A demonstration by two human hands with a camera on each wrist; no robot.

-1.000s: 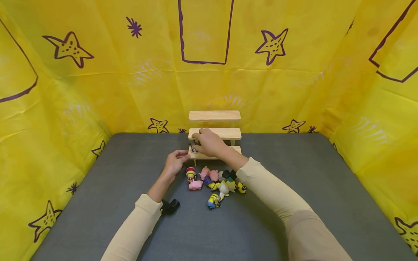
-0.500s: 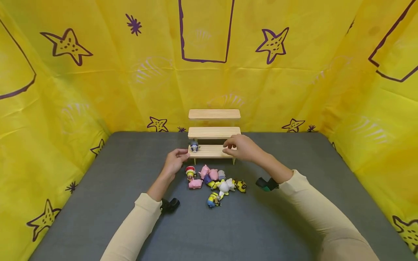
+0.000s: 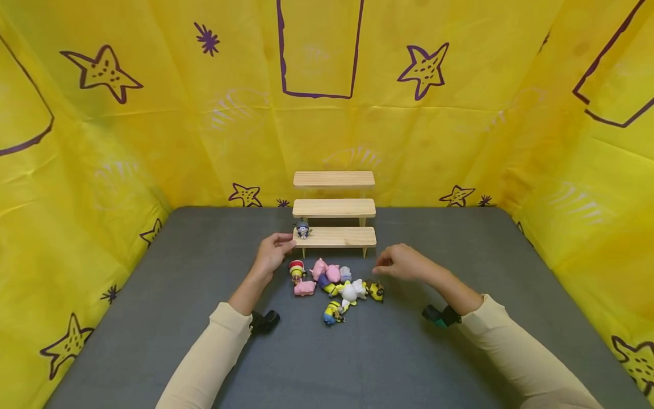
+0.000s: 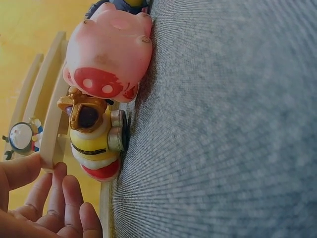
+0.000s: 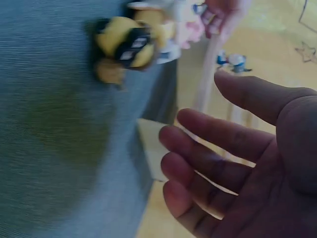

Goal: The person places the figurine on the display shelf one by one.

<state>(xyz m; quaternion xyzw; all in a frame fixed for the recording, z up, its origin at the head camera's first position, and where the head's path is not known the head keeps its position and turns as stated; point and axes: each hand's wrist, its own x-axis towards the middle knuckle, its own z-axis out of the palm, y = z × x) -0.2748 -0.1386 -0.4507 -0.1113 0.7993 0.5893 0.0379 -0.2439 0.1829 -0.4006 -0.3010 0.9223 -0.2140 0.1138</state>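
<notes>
My left hand [image 3: 272, 253] pinches the left end of the lowest step of a three-step wooden display stand [image 3: 337, 237], thumb above and fingers below in the left wrist view. On that step, close to the thumb, a small blue-and-white figurine [image 3: 302, 230] stands upright. My right hand [image 3: 401, 262] hovers right of the toy pile, fingers loosely bent and holding nothing. Nearest to it lies a yellow-and-black figurine [image 3: 376, 291], also seen in the right wrist view. A yellow figurine with a red-and-white end [image 4: 94, 144] lies below my left hand, beside a pink pig [image 4: 109, 54].
In front of the stand lie more toys: pink pigs [image 3: 333, 273], a white figurine [image 3: 351, 292] and a yellow-and-blue figurine [image 3: 334, 313]. Grey cloth [image 3: 327, 369] covers the table, and a yellow curtain [image 3: 230, 142] encloses the back and sides.
My right hand has let go of the blue-and-white figurine on the lowest step, then moved right and down toward the pile's right side. My left hand keeps its place at the step.
</notes>
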